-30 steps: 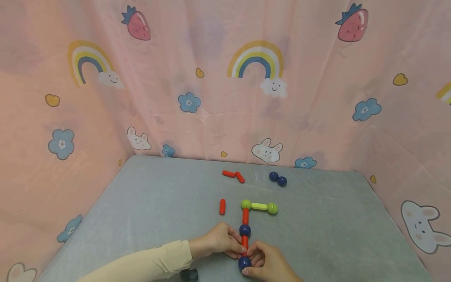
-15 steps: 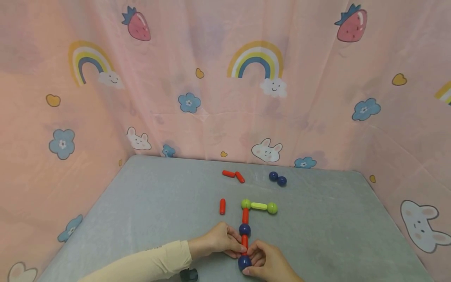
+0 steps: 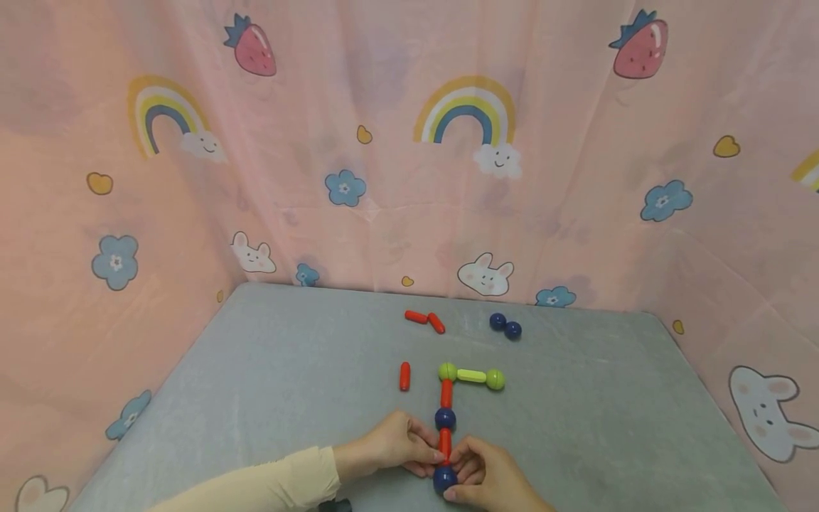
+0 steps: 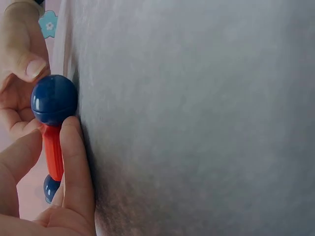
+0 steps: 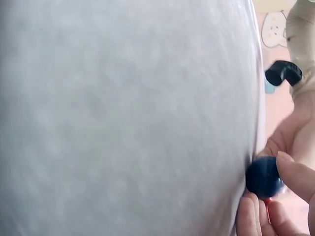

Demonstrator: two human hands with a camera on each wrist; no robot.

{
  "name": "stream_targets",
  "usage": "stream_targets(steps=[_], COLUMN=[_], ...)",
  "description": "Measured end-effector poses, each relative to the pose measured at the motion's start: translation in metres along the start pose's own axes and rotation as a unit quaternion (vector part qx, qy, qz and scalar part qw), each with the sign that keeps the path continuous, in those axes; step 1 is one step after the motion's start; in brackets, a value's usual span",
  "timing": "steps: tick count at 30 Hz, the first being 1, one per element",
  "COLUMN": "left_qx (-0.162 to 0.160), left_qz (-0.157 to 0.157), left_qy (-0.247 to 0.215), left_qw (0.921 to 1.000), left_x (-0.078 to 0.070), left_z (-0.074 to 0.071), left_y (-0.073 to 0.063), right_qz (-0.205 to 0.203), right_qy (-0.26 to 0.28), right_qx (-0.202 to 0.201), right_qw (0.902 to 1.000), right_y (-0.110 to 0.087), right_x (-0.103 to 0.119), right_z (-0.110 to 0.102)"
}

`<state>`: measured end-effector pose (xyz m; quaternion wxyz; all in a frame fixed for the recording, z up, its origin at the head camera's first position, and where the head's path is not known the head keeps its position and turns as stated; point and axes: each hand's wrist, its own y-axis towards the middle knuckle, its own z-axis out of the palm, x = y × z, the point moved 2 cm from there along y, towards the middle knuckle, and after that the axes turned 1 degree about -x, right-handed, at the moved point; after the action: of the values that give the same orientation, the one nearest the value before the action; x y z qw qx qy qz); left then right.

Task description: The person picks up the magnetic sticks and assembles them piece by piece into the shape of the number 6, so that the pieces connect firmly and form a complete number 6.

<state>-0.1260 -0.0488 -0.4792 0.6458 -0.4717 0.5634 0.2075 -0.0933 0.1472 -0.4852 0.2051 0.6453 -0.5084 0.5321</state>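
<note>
On the grey table lies a joined chain of toy balls and rods. The near blue ball ends it, held between the thumb and fingers of my right hand. My left hand pinches the near red rod just beyond that ball. In the left wrist view the red rod meets the blue ball. Farther along come a second blue ball, another red rod and a green ball. From there a light green rod leads right to another green ball.
A loose red rod lies left of the chain. Toward the back are two more red rods and a pair of blue balls. A pink patterned curtain surrounds the table's back and sides.
My left wrist and forearm have dropped slightly toward the near edge, while the left fingers stay on the red rod. The right hand and the chain look unmoved.
</note>
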Motion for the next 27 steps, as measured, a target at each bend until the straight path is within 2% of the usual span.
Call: stream_targets(steps=[5, 8, 12, 15, 22, 27], left_qx=[0.002, 0.007, 0.007, 0.01, 0.015, 0.033], left_qz=[0.015, 0.023, 0.028, 0.028, 0.022, 0.014], left_qy=[-0.001, 0.008, 0.011, 0.005, -0.01, -0.028], left_qw=[0.9999, 0.9997, 0.9995, 0.9996, 0.9996, 0.999], left_x=[0.004, 0.005, 0.007, 0.009, 0.017, 0.019], left_z=[0.002, 0.003, 0.004, 0.005, 0.01, 0.011], left_y=[-0.006, -0.009, -0.013, -0.016, -0.019, -0.02], right_qz=[0.005, -0.013, -0.053, -0.063, -0.065, -0.089], right_qy=[0.004, -0.011, -0.039, -0.048, -0.07, -0.105], right_qx=[0.007, -0.002, -0.04, -0.078, -0.159, -0.188], right_qw=[1.0, 0.9998, 0.9971, 0.9938, 0.9826, 0.9724], right_y=[0.003, 0.006, 0.013, 0.022, 0.058, 0.09], right_x=[0.003, 0.008, 0.017, 0.023, 0.025, 0.03], right_z=[-0.01, -0.02, -0.036, -0.05, -0.082, -0.098])
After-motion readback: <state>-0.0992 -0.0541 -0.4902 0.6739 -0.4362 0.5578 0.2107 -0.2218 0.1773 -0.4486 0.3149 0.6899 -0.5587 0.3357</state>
